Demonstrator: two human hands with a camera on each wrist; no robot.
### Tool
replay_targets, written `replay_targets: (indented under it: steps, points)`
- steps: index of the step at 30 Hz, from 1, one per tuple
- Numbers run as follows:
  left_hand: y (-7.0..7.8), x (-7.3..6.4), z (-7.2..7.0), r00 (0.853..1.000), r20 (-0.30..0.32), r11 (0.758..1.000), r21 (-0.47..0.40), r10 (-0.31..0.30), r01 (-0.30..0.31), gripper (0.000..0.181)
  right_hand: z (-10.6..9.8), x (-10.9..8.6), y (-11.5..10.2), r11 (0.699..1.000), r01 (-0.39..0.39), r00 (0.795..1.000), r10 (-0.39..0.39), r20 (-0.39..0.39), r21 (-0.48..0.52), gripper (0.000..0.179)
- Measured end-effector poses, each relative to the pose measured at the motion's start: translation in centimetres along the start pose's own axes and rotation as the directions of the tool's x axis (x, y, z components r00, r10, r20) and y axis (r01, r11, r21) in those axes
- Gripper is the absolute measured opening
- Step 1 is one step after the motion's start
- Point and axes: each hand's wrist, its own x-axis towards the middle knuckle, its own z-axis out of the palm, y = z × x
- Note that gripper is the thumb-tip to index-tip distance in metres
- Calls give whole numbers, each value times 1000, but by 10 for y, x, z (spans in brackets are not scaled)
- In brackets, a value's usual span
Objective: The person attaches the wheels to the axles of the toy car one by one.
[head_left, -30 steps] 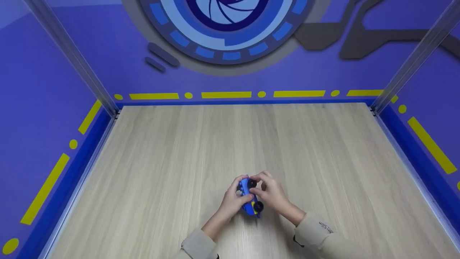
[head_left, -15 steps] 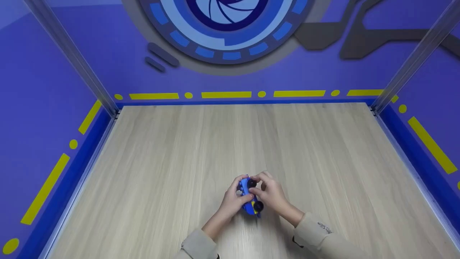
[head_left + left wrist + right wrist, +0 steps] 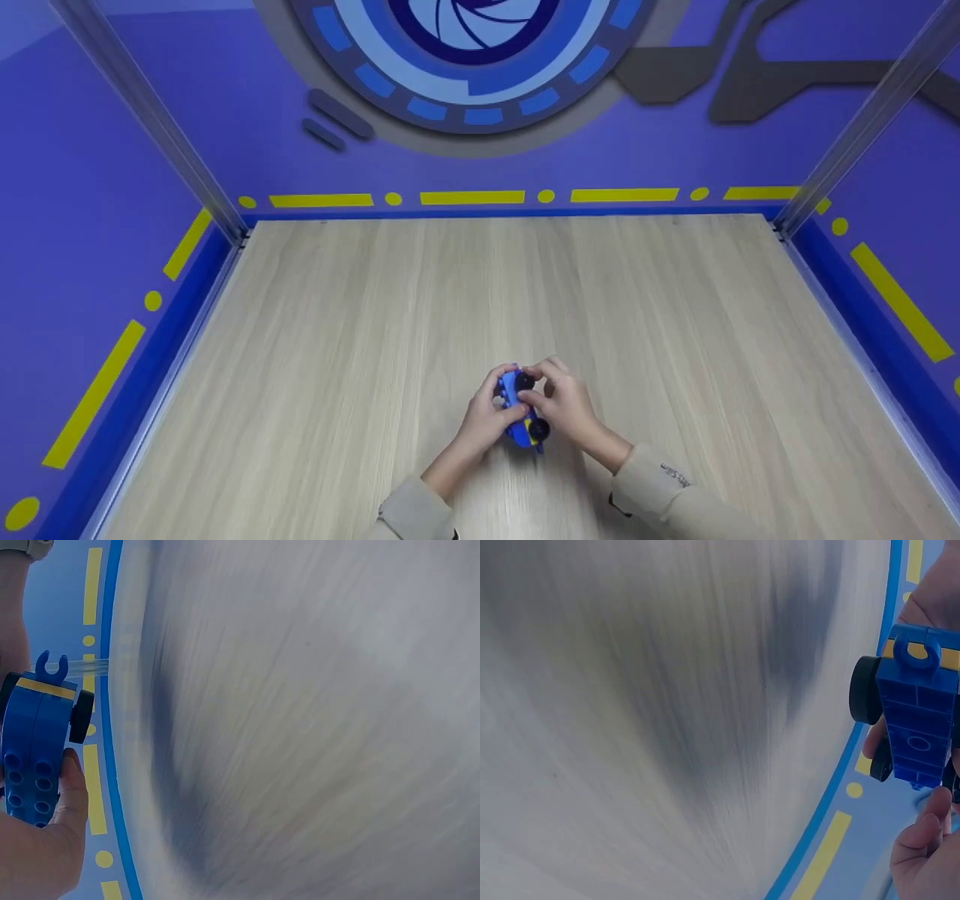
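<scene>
Two hands meet over a pale wooden bench (image 3: pixel 360 315), sharing one small blue toy car (image 3: pixel 520 409) built of studded bricks and lifted just clear of the surface near its front edge. The left hand (image 3: pixel 486 415) wraps its fingers around the car's body; in the left wrist view the toy car (image 3: pixel 34 754) sits against the palm, its studded face toward the lens, a yellow strip and a blue clip at one end. The right hand (image 3: pixel 564 401) has its grip pinched on a black wheel (image 3: pixel 525 382) at the far end of the car, while a second wheel (image 3: pixel 538 430) shows at the near end. From the right wrist the toy car (image 3: pixel 919 716) shows a ring-shaped hitch and dark wheels on both sides. The risk, as it looks here, lies in the small pinch: a wheel pulled or twisted too hard could pop free and roll off across the bench, or the stacked bricks could split apart under the squeeze. Purple walls with yellow dashes (image 3: pixel 472 197) enclose the space.
</scene>
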Motion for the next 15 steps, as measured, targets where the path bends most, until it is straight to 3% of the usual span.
replay_targets:
  steps: [3,9,15]
  points:
    - [-4,2,0,1000,4,1000,-3,6,-6,53,0,0,-1,1000,-3,1000,3,-1,-9,23]
    - [-27,11,0,1000,10,1000,-18,-1,1,55,2,-1,-1,1000,-2,1000,2,-7,-17,24]
    - [-33,14,0,1000,7,1000,-14,17,-17,55,3,-1,1,997,75,996,-76,-45,-18,23]
